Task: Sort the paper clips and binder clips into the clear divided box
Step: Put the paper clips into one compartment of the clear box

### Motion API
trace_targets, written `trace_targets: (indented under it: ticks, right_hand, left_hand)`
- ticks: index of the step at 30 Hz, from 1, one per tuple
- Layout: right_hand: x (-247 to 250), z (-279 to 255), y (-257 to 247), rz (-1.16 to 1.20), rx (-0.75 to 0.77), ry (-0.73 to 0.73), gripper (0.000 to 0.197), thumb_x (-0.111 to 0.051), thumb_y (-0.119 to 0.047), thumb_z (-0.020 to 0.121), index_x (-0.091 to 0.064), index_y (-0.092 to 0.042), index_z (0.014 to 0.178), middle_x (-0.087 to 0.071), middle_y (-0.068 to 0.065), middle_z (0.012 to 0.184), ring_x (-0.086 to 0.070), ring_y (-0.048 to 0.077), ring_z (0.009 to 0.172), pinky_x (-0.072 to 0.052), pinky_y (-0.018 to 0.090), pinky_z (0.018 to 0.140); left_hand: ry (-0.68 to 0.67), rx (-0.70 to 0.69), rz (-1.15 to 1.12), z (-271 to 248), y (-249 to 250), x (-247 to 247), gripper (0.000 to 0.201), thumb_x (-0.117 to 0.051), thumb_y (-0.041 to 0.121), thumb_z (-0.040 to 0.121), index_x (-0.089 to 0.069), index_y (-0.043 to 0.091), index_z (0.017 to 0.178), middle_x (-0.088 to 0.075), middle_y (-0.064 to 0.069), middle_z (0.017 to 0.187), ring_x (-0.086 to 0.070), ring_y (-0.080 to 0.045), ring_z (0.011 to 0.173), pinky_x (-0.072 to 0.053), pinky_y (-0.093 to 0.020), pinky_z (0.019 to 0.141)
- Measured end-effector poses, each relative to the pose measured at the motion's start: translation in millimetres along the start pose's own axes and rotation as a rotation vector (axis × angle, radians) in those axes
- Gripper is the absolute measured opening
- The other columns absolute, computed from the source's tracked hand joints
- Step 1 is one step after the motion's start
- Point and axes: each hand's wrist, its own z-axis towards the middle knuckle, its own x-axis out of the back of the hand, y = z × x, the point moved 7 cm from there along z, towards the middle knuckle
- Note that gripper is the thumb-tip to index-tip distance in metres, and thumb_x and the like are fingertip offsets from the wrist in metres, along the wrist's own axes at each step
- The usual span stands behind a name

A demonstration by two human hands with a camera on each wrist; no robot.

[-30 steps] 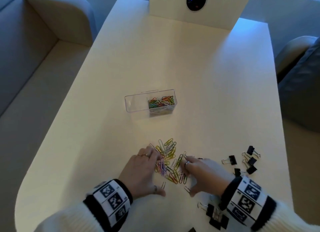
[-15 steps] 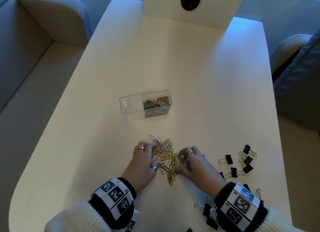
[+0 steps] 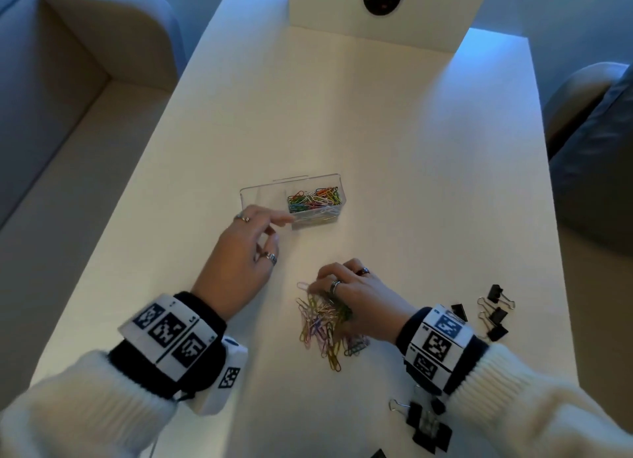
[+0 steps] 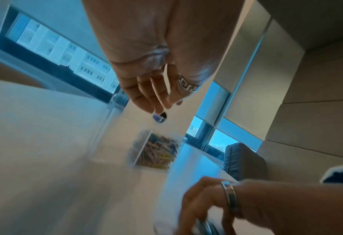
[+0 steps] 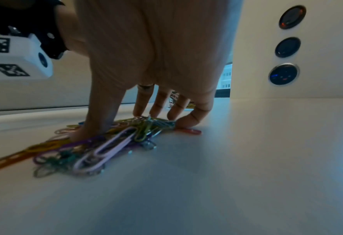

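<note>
Wire paper clips (image 3: 325,320) under spread right hand (image 3: 359,303); left hand (image 3: 239,259) loose, seemingly touching clear box (image 3: 260,194).

Head view looks down from above; wrist views (low, close) share the paper clips (image 3: 325,324).

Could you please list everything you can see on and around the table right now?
Clear divided box: one, transparent, mid-table; right compartment holds coloured paper clips, left looks empty.
Loose paper clips: one pile, mixed colours, near edge of the table.
Binder clips: several, black, right of the pile and by the near edge.
Camera stand: one, white, far end.
Sofas: grey, both sides.
Left hand: fingers reach to the box's near wall.
Right hand: fingers rest on the pile.
</note>
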Motion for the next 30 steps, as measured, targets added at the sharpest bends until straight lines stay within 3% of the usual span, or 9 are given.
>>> trace_targets:
  ticks: [2, 7, 10, 13, 17, 19, 23, 25, 30]
  right_hand:
    - [2, 0, 0, 0.066, 0.013, 0.011, 0.051, -0.067, -0.030, 0.079, -0.047, -0.035, 0.125, -0.036, -0.010, 0.131, -0.028, 0.015, 0.116, -0.035, 0.035, 0.101]
    - [8, 2, 0, 0.181, 0.009, 0.062, 0.026, -0.064, -0.027, 0.083, -0.062, -0.025, 0.109, -0.054, -0.007, 0.116, -0.042, 0.014, 0.108, -0.041, 0.033, 0.096]
    - [9, 1, 1, 0.209, -0.005, 0.086, 0.022, -0.061, -0.024, 0.086, -0.064, -0.021, 0.107, -0.058, -0.003, 0.114, -0.045, 0.014, 0.108, -0.042, 0.030, 0.097]
    - [7, 0, 3, 0.218, -0.018, 0.099, 0.021, -0.060, -0.023, 0.086, -0.065, -0.018, 0.107, -0.060, -0.002, 0.112, -0.049, 0.014, 0.107, -0.040, 0.024, 0.097]
    - [8, -1, 10, 0.286, -0.081, 0.120, 0.017, -0.064, -0.018, 0.083, -0.069, -0.016, 0.100, -0.064, 0.000, 0.105, -0.056, 0.010, 0.096, -0.040, 0.011, 0.087]
    - [11, -1, 15, 0.339, -0.127, 0.134, 0.014, -0.066, -0.017, 0.082, -0.070, -0.016, 0.095, -0.066, 0.000, 0.099, -0.060, 0.009, 0.087, -0.045, 0.009, 0.082]
    - [18, 0, 21, 0.366, -0.194, 0.123, 0.012, -0.068, -0.022, 0.080, -0.071, -0.018, 0.091, -0.068, -0.004, 0.092, -0.057, 0.001, 0.075, -0.042, 0.000, 0.070]
    - [30, 0, 22, 0.375, -0.205, 0.150, 0.012, -0.069, -0.024, 0.079, -0.071, -0.019, 0.090, -0.066, -0.008, 0.087, -0.056, -0.003, 0.072, -0.041, -0.002, 0.069]
    - [95, 9, 11, 0.432, -0.143, 0.361, 0.008, -0.068, -0.015, 0.079, -0.069, -0.017, 0.088, -0.058, -0.020, 0.074, -0.056, -0.012, 0.064, -0.042, -0.002, 0.069]
  left_hand:
    - [0.039, -0.030, 0.045, 12, 6, 10, 0.031, -0.051, -0.002, 0.086, -0.061, 0.017, 0.108, -0.054, 0.003, 0.104, -0.049, -0.003, 0.087, -0.040, -0.013, 0.071]
    - [0.118, -0.052, 0.228, 40, 9, 19, 0.030, -0.053, 0.010, 0.086, -0.058, 0.017, 0.115, -0.053, -0.005, 0.114, -0.038, -0.017, 0.106, -0.026, -0.024, 0.085]
    - [-0.035, 0.076, 0.356, 55, -7, 3, 0.047, -0.057, 0.033, 0.086, -0.043, 0.023, 0.130, -0.040, -0.001, 0.136, -0.029, -0.020, 0.125, -0.024, -0.034, 0.097]
    - [-0.247, 0.171, 0.393, 60, -23, -18, 0.070, -0.059, 0.044, 0.083, -0.025, 0.025, 0.141, -0.031, -0.001, 0.145, -0.024, -0.022, 0.132, -0.022, -0.040, 0.106]
    - [-0.317, 0.208, 0.363, 54, -33, -30, 0.072, -0.060, 0.026, 0.086, -0.017, 0.028, 0.143, -0.035, -0.003, 0.140, -0.030, -0.025, 0.126, -0.030, -0.042, 0.099]
    - [-0.316, 0.207, 0.337, 52, -33, -29, 0.073, -0.061, 0.019, 0.085, -0.017, 0.029, 0.143, -0.037, -0.001, 0.137, -0.030, -0.024, 0.123, -0.031, -0.041, 0.097]
    - [-0.339, 0.200, 0.309, 49, -32, -29, 0.073, -0.061, 0.017, 0.085, -0.019, 0.030, 0.142, -0.038, 0.002, 0.135, -0.031, -0.022, 0.122, -0.030, -0.040, 0.096]
    - [-0.338, 0.204, 0.309, 47, -32, -29, 0.073, -0.061, 0.017, 0.085, -0.019, 0.031, 0.142, -0.038, 0.002, 0.135, -0.031, -0.022, 0.121, -0.030, -0.039, 0.096]
    - [-0.326, 0.197, 0.329, 44, -33, -31, 0.073, -0.061, 0.017, 0.085, -0.017, 0.031, 0.142, -0.037, 0.002, 0.134, -0.031, -0.021, 0.121, -0.030, -0.037, 0.095]
